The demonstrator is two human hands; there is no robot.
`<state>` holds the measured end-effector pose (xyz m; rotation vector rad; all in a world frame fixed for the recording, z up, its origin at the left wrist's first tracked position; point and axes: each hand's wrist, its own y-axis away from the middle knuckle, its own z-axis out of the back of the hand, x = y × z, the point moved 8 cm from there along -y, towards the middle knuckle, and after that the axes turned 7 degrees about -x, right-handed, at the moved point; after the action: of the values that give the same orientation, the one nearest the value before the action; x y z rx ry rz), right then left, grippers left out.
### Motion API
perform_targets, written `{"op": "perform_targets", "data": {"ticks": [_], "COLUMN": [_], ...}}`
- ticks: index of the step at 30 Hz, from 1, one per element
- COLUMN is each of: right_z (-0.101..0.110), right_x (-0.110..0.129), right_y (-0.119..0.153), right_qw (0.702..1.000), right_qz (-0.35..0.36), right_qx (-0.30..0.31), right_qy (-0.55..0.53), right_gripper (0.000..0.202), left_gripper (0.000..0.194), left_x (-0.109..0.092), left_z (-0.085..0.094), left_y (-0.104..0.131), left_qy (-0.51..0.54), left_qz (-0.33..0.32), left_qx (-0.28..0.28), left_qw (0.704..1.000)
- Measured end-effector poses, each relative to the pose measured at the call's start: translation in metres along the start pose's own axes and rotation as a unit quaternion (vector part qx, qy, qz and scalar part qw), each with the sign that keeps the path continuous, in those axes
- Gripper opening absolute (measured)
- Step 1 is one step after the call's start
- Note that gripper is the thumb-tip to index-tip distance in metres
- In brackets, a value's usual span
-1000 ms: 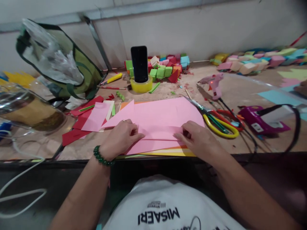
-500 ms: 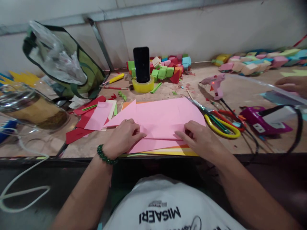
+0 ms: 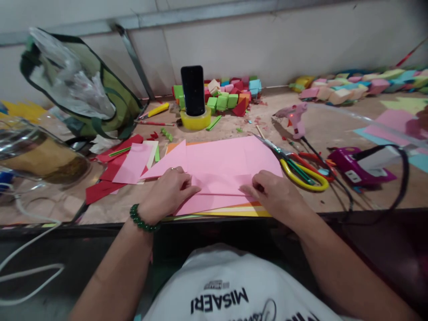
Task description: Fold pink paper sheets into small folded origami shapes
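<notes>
My left hand [image 3: 172, 191] pinches the left end of a folded strip of pink paper [image 3: 219, 183], thumb along its lower edge. At the strip's right end my right hand [image 3: 272, 191] is closed on the paper in the same way, with the fingers curled. Under the strip lies a larger pink sheet [image 3: 217, 156], on top of orange, cream and yellow sheets [image 3: 247, 213] at the table's front edge. Scissors with yellow handles [image 3: 306, 178] rest just beyond my right hand. Cut pink paper [image 3: 133, 162] and red paper scraps [image 3: 102, 191] lie left of my left hand.
A phone [image 3: 193, 91] stands in a yellow tape roll [image 3: 195, 119] before folded paper blocks [image 3: 222, 100]. At right are a pink glue gun [image 3: 296, 118] and a purple tool [image 3: 359, 167]. A green bag [image 3: 118, 104] and a jar [image 3: 43, 156] stand left. Another person's hand [image 3: 423, 120] shows far right.
My hands keep their hold on the pink strip, nearly still. The view has shifted slightly. At far right the other person's hand has moved mostly out of view, and pink paper shows there.
</notes>
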<state>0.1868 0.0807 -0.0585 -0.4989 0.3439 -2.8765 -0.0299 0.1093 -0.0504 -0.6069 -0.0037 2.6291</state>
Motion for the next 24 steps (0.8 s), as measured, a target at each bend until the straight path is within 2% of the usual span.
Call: {"op": "perform_targets", "data": {"ticks": [9,18,20,22,24], "right_z": [0.000,0.000,0.000,0.002,0.007], "right_x": [0.006,0.005,0.003,0.001,0.004], "right_y": [0.002,0.004,0.005,0.006,0.006], "right_qw": [0.998,0.997,0.997,0.997,0.994], "right_qz": [0.019,0.038,0.034,0.026,0.035], "right_qx": [-0.008,-0.037,-0.044,-0.064,-0.095], "right_qy": [0.052,0.055,0.050,0.041,0.047], "right_gripper": [0.030,0.032,0.030,0.024,0.029], "left_gripper": [0.032,0.032,0.029,0.024,0.018], "left_x": [-0.004,-0.009,-0.009,-0.014,-0.029], "left_z": [-0.001,0.003,0.004,0.008,0.005], "left_y": [0.004,0.013,0.015,0.018,0.023], "left_qy": [-0.042,-0.119,-0.136,-0.153,-0.166], "left_qz": [0.002,0.010,0.007,-0.018,-0.097], "left_qx": [0.002,-0.040,-0.068,-0.116,-0.134], "left_qw": [0.999,0.992,0.988,0.981,0.972]}}
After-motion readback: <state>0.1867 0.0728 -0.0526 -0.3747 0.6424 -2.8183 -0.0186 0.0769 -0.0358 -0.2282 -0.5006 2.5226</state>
